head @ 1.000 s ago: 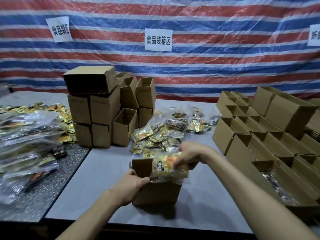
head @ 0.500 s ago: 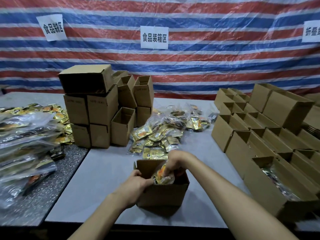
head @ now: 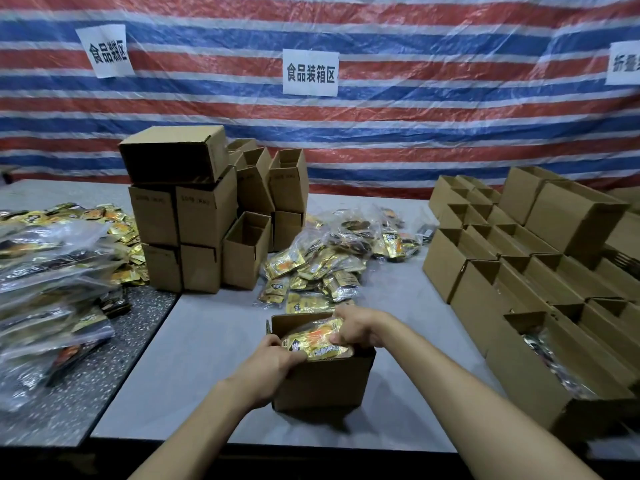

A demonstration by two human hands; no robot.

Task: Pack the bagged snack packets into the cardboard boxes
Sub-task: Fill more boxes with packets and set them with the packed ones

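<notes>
Bagged snack packets (head: 317,342): one clear bag of gold sachets, lying across the mouth of the cardboard box (head: 322,382) near the front edge of the table (head: 207,341). It is partly sunk in, with its top above the rim.
Left hand (head: 273,358): fingers curled on the bag's left end.
Right hand (head: 356,329): pinching the bag's right end.
Step in hand: seating the bag in the box.
Next move, by judgement: press it down flat so the flaps can close; the bulging bag looks a tight fit.
Surroundings: loose pile of bags (head: 332,258) just behind the box; stacked boxes (head: 183,216) at far left; open boxes (head: 519,271) in rows at right, the nearest already holding a bag.
Obstructions: none between hands and box.
</notes>
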